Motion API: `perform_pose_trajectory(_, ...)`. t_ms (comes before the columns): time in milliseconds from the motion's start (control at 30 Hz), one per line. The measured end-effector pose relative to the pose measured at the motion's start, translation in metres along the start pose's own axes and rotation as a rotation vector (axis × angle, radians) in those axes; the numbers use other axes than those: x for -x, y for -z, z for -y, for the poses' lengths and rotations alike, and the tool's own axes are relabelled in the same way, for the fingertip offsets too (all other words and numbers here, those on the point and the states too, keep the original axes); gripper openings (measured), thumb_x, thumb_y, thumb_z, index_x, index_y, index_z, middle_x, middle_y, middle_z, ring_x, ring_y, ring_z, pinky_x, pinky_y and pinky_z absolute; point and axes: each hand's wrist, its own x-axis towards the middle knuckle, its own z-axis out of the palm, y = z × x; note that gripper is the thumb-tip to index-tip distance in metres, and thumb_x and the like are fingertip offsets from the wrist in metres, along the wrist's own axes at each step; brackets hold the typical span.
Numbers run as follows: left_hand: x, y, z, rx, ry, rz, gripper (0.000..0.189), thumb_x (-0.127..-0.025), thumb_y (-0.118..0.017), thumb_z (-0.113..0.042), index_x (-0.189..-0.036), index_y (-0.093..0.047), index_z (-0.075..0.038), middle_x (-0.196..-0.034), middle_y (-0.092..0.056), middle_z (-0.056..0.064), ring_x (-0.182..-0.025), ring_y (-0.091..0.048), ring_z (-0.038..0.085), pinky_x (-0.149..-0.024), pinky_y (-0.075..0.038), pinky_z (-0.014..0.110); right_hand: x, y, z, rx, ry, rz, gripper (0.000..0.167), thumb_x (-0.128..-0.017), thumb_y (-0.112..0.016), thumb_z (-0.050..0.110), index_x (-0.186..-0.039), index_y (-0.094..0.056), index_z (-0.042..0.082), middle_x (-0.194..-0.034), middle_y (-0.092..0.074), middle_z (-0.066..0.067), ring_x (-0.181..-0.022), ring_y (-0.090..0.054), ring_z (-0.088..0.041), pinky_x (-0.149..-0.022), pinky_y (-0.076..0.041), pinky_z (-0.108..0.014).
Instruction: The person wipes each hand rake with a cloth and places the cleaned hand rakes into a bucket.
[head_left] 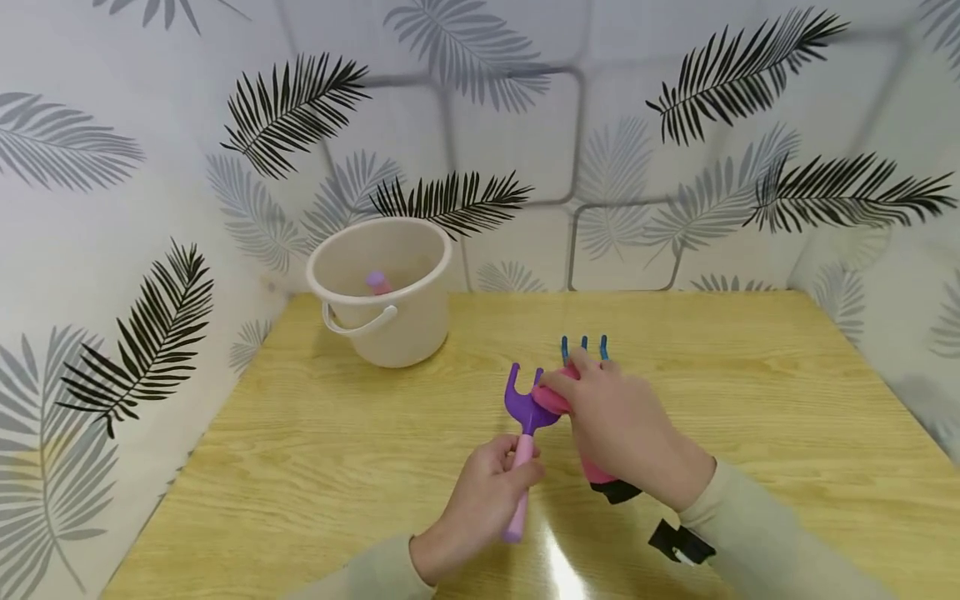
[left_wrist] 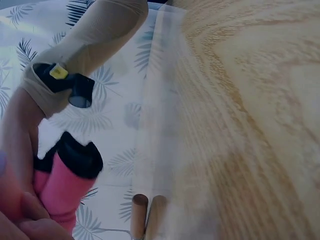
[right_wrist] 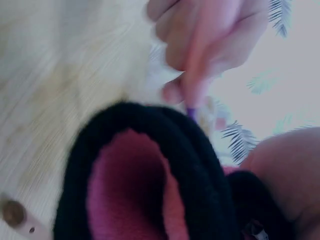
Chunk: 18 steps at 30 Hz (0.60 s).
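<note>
At ten o'clock on the wooden table (head_left: 315, 467), the cream bucket (head_left: 408, 333) is standing upright, a pink-and-purple piece (head_left: 378, 282) showing inside. Towards six o'clock, the left hand (head_left: 487, 490) is gripping the pink handle of a purple-headed toy fork (head_left: 524, 450) – prongs pointing to twelve. Its head is meeting a black-cuffed pink cloth (head_left: 552, 399), and beyond, at one o'clock, blue prongs (head_left: 584, 342) are poking out. The right hand (head_left: 618, 421) is holding that cloth – fingers curling over it – while a black wrist strap (head_left: 678, 542) is sitting at five.
</note>
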Motion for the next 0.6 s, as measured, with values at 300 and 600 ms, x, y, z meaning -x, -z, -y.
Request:
perform_pose_trajectory(300, 0.002, -0.002, -0.004, -0.008, 0.034, 0.02, 0.035, -0.09, -0.067, -0.022, -0.116, -0.064, 0.001, -0.072, -0.062, 0.003, -0.05, -0.054, 0.011, -0.044, -0.043, 0.023, 0.006, 0.001, 0.011, 0.029, -0.034, -0.006, 0.04, -0.077, -0.076, 0.013, -0.116, -0.071, 0.018, -0.103, -0.062, -0.016, -0.058, -0.053, -0.024, -0.039, -0.048, -0.035)
perform_pose_trajectory(600, 0.002, -0.003, -0.003, -0.108, -0.015, 0.02, 0.035, -0.09, -0.066, -0.019, -0.118, -0.065, 0.001, -0.067, -0.062, 0.002, -0.045, -0.051, 0.008, -0.042, -0.042, 0.021, -0.014, -0.002, 0.014, -0.006, 0.028, -0.053, 0.034, -0.08, -0.074, 0.011, -0.113, -0.071, 0.02, -0.092, -0.056, -0.009, -0.061, -0.051, -0.024, -0.041, -0.048, -0.034)
